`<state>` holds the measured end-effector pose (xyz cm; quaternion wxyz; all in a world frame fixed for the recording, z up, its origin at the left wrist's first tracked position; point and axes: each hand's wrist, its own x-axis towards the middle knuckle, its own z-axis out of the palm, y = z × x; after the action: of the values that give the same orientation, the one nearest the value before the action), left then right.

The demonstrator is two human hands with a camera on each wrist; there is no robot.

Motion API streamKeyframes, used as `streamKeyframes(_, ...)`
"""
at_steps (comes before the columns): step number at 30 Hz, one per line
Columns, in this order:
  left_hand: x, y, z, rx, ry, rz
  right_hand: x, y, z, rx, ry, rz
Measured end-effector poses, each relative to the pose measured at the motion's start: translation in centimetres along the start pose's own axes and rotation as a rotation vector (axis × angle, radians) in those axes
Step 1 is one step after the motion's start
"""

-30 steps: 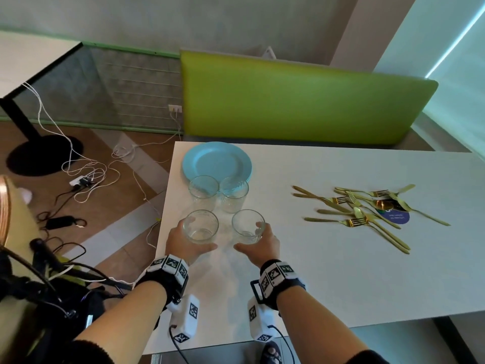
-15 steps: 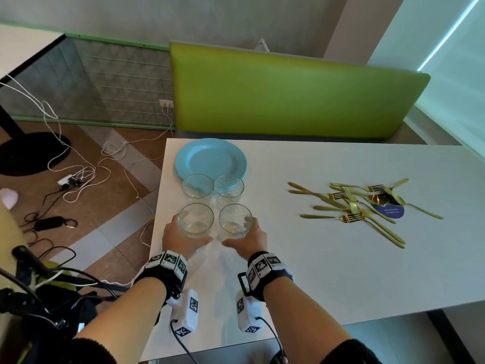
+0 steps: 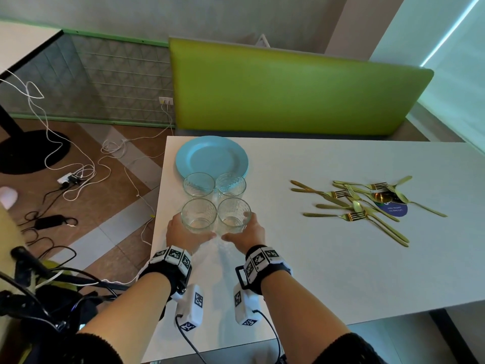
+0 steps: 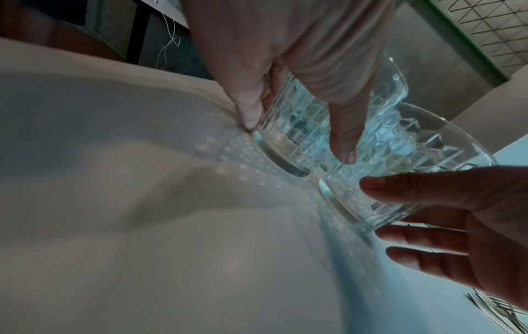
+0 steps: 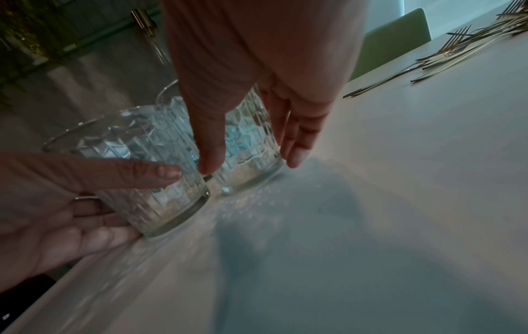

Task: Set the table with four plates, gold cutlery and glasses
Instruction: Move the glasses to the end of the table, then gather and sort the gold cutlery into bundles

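Four clear patterned glasses stand in a tight square on the white table (image 3: 328, 271). My left hand (image 3: 182, 231) grips the near left glass (image 3: 199, 215) low on its side, and my right hand (image 3: 246, 231) grips the near right glass (image 3: 233, 214). Both glasses rest on the table, almost touching. The left wrist view shows thumb and fingers curled round the near left glass (image 4: 300, 126); in the right wrist view the same holds for the near right glass (image 5: 248, 147). Two far glasses (image 3: 199, 184) (image 3: 231, 183) stand just behind. Light blue plates (image 3: 212, 156) lie stacked beyond them. Gold cutlery (image 3: 367, 203) lies piled at the right.
The table's left edge (image 3: 157, 206) runs close beside my left hand, with floor and cables (image 3: 78, 177) below it. A green bench back (image 3: 288, 93) lines the far side. A dark blue round sticker (image 3: 396, 210) lies under the cutlery.
Both hands have slid their glasses inward and away from me, so the near pair now stands side by side right behind the far pair.
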<state>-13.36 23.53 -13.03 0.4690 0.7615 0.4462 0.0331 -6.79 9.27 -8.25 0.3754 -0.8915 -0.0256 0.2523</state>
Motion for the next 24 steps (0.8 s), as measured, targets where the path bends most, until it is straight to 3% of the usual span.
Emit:
streamKeyframes(12, -2.5, 1.3, -1.2, -0.148, 0.022, 0.04, -0.4, -0.3, -0.3, -0.037, -0.03, 0.047)
streamKeyframes(16, -3.3, 2.5, -2.6, -0.176, 0.094, 0.136, -1.2, -0.8, -1.5, -0.068, -0.054, 0.079)
streamKeyframes(24, -3.0, 8.4, -4.6, -0.121, 0.18, 0.473, -2.0, -1.4, -8.2, -0.141, -0.005, 0.1)
